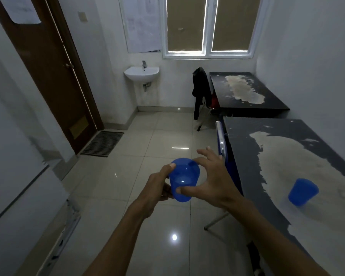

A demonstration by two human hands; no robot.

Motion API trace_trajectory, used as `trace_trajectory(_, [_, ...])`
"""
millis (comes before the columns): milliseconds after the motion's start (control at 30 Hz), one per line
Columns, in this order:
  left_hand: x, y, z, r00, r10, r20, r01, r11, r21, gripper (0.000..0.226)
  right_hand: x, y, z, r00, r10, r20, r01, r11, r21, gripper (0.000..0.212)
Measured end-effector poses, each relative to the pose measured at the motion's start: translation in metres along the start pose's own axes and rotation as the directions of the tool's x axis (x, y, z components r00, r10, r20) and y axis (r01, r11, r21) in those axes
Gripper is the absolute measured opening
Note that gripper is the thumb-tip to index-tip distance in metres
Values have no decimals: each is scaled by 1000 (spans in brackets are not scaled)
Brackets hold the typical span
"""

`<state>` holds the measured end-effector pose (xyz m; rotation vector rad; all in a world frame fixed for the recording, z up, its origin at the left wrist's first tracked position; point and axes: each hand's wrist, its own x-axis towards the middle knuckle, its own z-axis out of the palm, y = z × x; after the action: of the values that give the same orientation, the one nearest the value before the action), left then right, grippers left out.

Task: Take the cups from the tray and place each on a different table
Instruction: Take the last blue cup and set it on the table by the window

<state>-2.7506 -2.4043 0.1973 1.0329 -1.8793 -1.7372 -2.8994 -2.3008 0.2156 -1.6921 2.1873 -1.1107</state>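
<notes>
Both hands gripping a blue cup over the floor, left hand, right hand, second blue cup sitting on near table at three o'clock

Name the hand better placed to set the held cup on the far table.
Probably the right hand: it pinches the held cup and is on the far table's side; the left hand is farther over.

2 blue cups, 2 dark tables, 2 hands, 1 sink.
</notes>
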Motion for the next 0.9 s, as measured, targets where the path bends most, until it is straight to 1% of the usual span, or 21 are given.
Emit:
trace_trajectory(167, [101,14,-7,1000,-10,27,10,1000,-7,55,87,40,4,999,28,-15,-29,999,-27,79])
trace_trajectory(233, [143,19,-14,999,-6,42,6,1000,1,52,124,56,10,999,40,-25,-41,999,-32,82])
trace_trajectory(333, [206,30,-28,998,-3,58,3,1000,0,56,181,79,18,996,65,-55,-66,998,-24,89])
trace_trajectory(500, [302,50,-56,995,-16,103,15,1000,8,54,274,107,34,991,101,-85,-102,995,-6,87])
trace_trajectory(633, [373,66,-76,993,-23,118,25,1000,-14,49,342,125,40,989,117,-89,-119,993,-18,94])
trace_trajectory(800, [458,76,-96,993,-8,121,11,1000,-19,49,425,153,51,989,120,-88,-124,992,-38,92])
trace_trajectory(900, [516,82,-107,993,-5,117,7,1000,-13,49,480,178,60,989,114,-90,-119,992,-43,85])
